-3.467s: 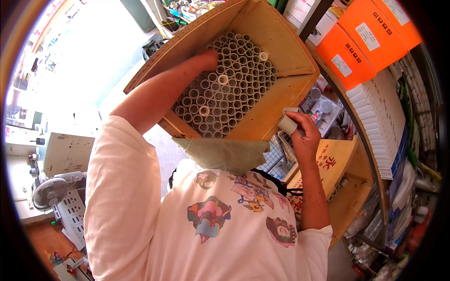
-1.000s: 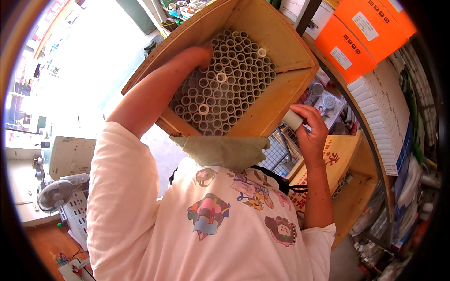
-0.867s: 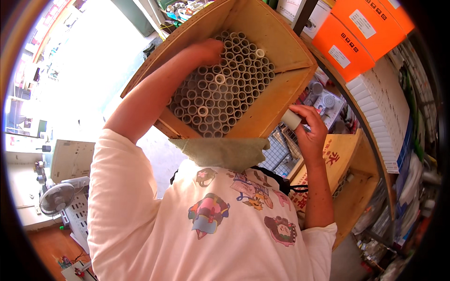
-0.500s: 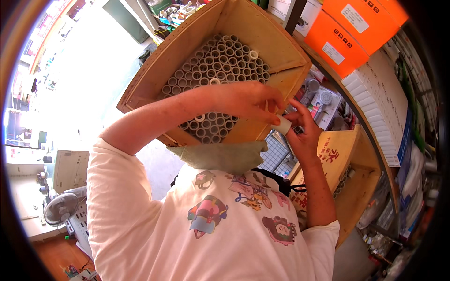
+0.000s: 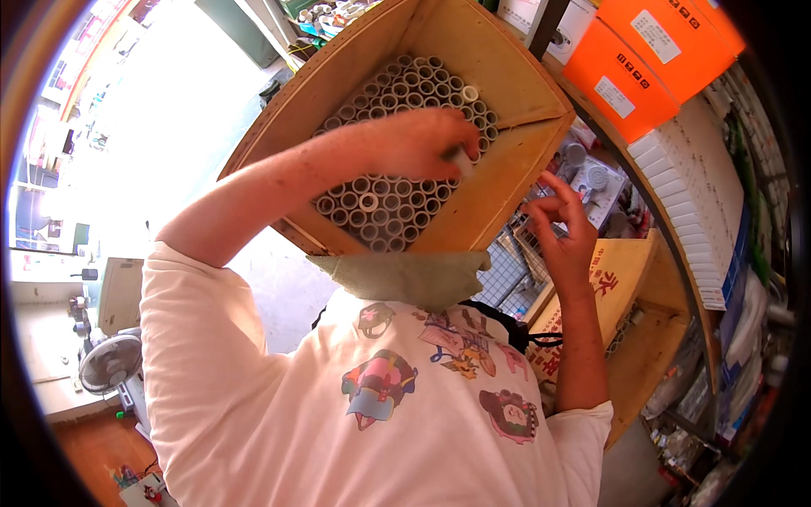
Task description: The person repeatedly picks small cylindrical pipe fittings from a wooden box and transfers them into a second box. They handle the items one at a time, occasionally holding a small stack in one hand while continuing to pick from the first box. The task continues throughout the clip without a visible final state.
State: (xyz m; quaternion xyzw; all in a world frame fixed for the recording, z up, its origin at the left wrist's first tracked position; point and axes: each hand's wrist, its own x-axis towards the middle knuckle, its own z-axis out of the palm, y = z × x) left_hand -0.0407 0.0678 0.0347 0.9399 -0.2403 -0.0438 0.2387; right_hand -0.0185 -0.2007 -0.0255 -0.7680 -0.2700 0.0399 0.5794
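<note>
My left hand [image 5: 422,144] reaches over a wooden box [image 5: 460,42] and grips a short whitish pipe fitting [image 5: 464,162], somewhat blurred. Below it, rows of short grey-white plastic pipe fittings [image 5: 397,207] stand upright with their round openings facing up. My left forearm hides part of the rows. Just outside the box's right edge, my right hand [image 5: 564,228] is raised with its fingers bent and apart, holding nothing. A greenish cloth [image 5: 405,277] hangs over the box's near edge.
A second wooden box [image 5: 646,313] with red markings stands at my right, with more fittings inside. Orange cartons [image 5: 629,72] and a row of white boxes [image 5: 676,207] fill the shelf at the right. A fan [image 5: 111,363] stands at the left.
Both hands were together at the box's right edge, on the pipe fitting. Now my left hand has carried it left over the rows, and my right hand has let go.
</note>
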